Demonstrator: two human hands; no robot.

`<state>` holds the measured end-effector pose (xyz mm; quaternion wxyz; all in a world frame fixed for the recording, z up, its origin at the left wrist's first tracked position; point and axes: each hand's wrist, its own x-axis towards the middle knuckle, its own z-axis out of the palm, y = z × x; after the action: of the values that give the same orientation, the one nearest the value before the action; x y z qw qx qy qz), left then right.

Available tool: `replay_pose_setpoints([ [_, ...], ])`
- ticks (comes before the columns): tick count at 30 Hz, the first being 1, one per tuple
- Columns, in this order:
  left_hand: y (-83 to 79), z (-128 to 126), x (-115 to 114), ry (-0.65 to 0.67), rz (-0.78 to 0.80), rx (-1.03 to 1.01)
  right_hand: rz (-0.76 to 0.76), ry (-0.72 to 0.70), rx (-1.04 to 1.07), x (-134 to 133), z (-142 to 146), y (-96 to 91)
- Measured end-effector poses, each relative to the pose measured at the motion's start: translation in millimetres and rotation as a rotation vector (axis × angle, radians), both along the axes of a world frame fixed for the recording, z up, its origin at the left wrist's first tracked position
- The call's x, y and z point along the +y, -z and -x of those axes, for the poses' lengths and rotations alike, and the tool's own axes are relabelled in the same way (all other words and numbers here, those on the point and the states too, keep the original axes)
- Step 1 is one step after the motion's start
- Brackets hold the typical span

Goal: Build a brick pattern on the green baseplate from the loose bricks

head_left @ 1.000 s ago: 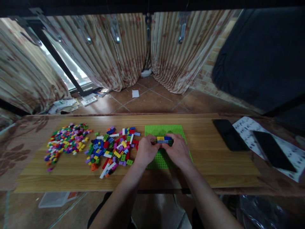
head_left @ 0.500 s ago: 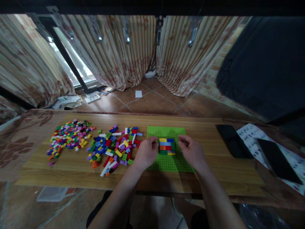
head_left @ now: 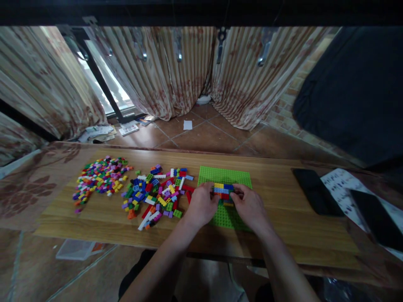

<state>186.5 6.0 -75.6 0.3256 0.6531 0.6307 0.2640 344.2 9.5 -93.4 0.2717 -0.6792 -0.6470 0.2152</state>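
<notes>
The counter (head_left: pixel 299 235) before me had a smooth wood-grain top with a soft sheen. My block assembly (head_left: pixel 223 190) and the loose bricks (head_left: pixel 146 186) were smooth, hard-looking plastic; the baseplate (head_left: pixel 225 173) was studded plastic. The printed sheet (head_left: pixel 341 191) was paper, the curtains (head_left: pixel 170 88) pleated cloth, the floor tiles (head_left: pixel 189 138) slightly glossy, and the hanging clips (head_left: pixel 179 56) shiny metal.

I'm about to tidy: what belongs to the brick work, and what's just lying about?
Seemingly in use:
- built block
- green baseplate
- loose bricks

Probably just lying about:
- two black slabs
- paper heap
- white paper square
</notes>
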Motion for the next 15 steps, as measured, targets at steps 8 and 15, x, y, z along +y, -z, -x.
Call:
replay_pose_setpoints([
  [8, 2.1, -5.4, -2.9, -0.035, -0.005, -0.042, 0.007, -0.003, -0.02, 2.6, 0.2, -0.8],
  [15, 4.9, -6.9, -4.3, -0.05, 0.021, -0.086, 0.006, -0.005, -0.02, 4.8, -1.2, 1.0],
])
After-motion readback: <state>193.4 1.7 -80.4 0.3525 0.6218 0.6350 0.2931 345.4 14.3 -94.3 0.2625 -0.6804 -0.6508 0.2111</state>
